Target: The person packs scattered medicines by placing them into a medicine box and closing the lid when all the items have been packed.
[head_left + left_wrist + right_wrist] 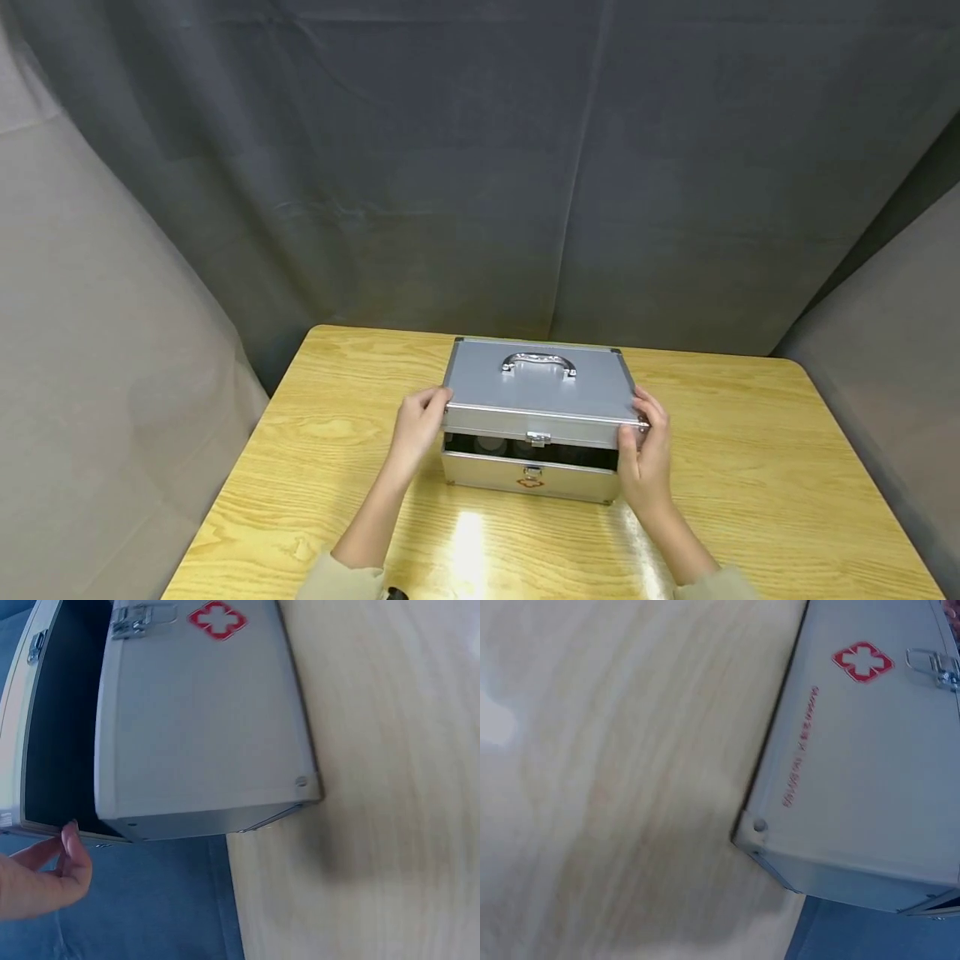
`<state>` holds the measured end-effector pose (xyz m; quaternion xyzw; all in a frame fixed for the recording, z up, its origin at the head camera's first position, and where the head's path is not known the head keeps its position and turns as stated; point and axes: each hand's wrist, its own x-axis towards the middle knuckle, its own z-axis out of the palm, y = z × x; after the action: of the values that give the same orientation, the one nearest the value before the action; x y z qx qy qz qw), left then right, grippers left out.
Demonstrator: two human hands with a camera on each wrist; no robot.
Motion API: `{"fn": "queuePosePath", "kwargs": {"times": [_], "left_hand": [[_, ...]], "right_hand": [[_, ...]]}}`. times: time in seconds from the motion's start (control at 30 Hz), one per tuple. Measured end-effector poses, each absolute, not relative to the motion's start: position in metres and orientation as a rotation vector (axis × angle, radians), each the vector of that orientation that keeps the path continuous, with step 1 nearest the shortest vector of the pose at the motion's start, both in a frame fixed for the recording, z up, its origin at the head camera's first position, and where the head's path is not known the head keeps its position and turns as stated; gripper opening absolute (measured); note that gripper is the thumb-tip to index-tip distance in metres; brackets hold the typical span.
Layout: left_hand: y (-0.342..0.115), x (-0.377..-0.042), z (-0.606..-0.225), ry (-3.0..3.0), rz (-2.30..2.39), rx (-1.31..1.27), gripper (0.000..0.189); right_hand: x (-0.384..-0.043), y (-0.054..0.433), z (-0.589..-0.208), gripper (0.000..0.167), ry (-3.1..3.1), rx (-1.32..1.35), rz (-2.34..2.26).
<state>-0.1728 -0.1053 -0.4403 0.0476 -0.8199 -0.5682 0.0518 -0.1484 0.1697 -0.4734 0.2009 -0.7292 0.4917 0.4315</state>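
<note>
A silver first-aid case (483, 473) stands on the table with its lid (472, 383) raised part way at the front. My left hand (417, 423) grips the lid's left side near the front corner; in the left wrist view its curled fingers (71, 859) are at the lid's lower edge. At the opposite front corner, my right hand (649, 462) holds the lid, thumb on the front face and fingers along the side. Dark round shapes (491, 444) show through the gap, the rest of the inside being hidden. A red cross emblem (863, 661) marks the front.
The wooden table (750, 467) extends around the case. A metal carrying handle (538, 358) stands up from the lid, and a latch (537, 438) hangs at its front edge. Dark grey cloth (450, 167) hangs behind, with paler cloth (112, 333) at the sides.
</note>
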Motion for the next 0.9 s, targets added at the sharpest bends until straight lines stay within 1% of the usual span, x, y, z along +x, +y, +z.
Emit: {"fn": "queuePosePath", "kwargs": {"times": [0.1,0.27,0.43,0.57,0.73,0.9], "left_hand": [[-0.104,-0.168,-0.446,-2.524,-1.670,0.099,0.032],[-0.103,-0.162,-0.457,-2.544,-1.608,0.048,0.043],[-0.104,-0.159,-0.467,-2.528,-1.641,0.051,0.048],[-0.105,-0.158,-0.474,-2.528,-1.670,-0.003,0.050],[-0.111,-0.154,-0.488,-2.541,-1.717,-0.055,0.055],[-0.111,-0.150,-0.499,-2.464,-1.786,-0.089,0.053]], "right_hand": [[-0.147,0.174,-0.488,0.041,-1.838,0.519,1.222],[-0.148,0.183,-0.516,0.046,-1.903,0.531,1.128],[-0.144,0.187,-0.528,0.046,-1.954,0.551,1.062],[-0.140,0.186,-0.529,0.044,-1.956,0.541,1.052],[-0.130,0.178,-0.517,0.030,-1.897,0.484,1.145],[-0.116,0.171,-0.502,0.041,-2.031,0.295,1.316]]}}
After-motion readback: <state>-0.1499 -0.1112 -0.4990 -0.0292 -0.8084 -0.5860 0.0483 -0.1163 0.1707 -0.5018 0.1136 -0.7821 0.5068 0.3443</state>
